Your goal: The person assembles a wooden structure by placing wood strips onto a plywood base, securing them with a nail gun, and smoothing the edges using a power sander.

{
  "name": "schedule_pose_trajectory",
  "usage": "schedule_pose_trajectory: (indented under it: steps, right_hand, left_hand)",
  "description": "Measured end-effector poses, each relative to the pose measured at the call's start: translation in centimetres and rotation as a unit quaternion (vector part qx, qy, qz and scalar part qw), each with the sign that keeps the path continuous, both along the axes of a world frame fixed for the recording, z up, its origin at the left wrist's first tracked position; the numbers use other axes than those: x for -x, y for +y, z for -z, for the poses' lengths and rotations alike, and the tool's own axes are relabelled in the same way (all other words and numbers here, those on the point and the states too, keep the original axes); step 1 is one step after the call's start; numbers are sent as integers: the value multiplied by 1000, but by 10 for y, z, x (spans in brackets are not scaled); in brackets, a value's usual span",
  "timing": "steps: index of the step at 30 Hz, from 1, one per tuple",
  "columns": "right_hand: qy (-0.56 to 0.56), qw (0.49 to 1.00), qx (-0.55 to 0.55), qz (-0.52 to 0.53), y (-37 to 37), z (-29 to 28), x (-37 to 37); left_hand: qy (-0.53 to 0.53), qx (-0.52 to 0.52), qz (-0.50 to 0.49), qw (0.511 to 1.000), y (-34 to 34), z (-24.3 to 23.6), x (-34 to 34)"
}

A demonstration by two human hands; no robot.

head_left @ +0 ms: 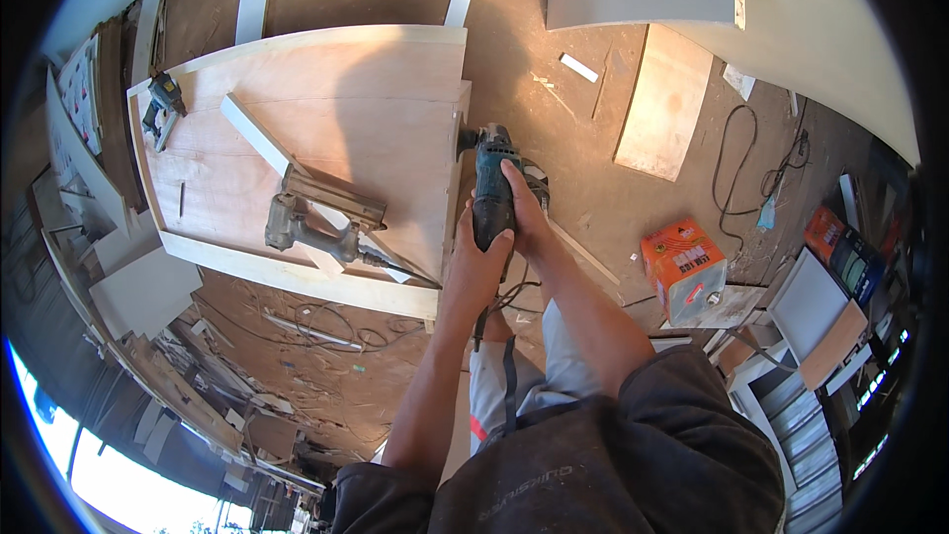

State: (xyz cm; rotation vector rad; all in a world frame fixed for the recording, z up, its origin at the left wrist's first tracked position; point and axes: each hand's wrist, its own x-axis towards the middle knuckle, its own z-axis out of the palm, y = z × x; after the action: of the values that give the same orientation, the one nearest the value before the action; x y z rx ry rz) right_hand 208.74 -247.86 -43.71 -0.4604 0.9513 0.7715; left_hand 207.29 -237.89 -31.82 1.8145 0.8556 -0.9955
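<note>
Power tool [494,178], teal and black, is sitting in both hands just off the right edge of the wooden panel [386,99]; its long axis is pointing away from the body, its head facing left toward that edge, though contact is hard to tell. Left hand [475,259], nearer the panel, is grasping the rear; right hand [532,225] is clasping the right flank. Smooth, pale-framed plywood is carrying a grey metallic nail gun [285,224] near its lower edge.

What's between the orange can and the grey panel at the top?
A pale plywood board on the brown floor, seen in the head view.
</note>
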Motion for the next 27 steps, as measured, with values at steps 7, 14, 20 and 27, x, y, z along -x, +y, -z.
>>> schedule_pose_trajectory:
  steps: [7, 14, 20, 27]
  right_hand:
    - [107, 994, -5, 22, 16, -9, 75]
    - [2, 1000, 8, 4, -1, 6, 2]
    - [-45, 999, 5, 10, -8, -2, -62]
    - [17, 1000, -18, 19, 4, -4, 10]
  left_hand:
    - [79, -14, -8, 997, 5, -12, 52]
    - [1, -13, 11, 1000, -6, 0, -5]
    - [-21, -12, 14, 1000, -8, 4, -57]
    - [-10, -7, 14, 1000, 5, -4, 8]
